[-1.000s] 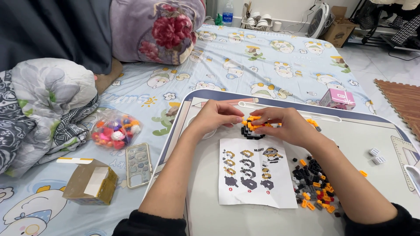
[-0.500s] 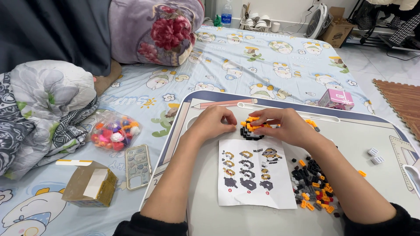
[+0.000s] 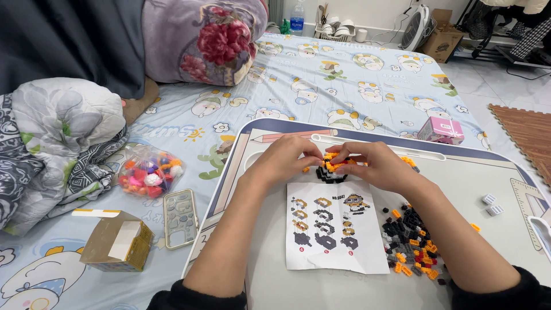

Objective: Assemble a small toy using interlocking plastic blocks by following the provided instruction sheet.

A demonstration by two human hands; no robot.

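My left hand (image 3: 287, 159) and my right hand (image 3: 376, 165) meet over a small orange, black and white brick model (image 3: 331, 169) on a pale lap table (image 3: 459, 183). The fingertips of both hands pinch it. Just below lies a white instruction sheet (image 3: 334, 228) with pictures of building steps. A heap of loose tiny bricks (image 3: 412, 241), black, grey, orange and red, lies to the right of the sheet beside my right forearm.
Two small white bricks (image 3: 491, 204) lie at the table's right. On the bedsheet to the left are a bag of coloured pieces (image 3: 148, 172), a clear phone case (image 3: 180, 218) and an open cardboard box (image 3: 115, 241). A pink box (image 3: 441, 130) stands beyond the table.
Both hands stayed on the model, fingers shifting slightly. The view has drifted a little.
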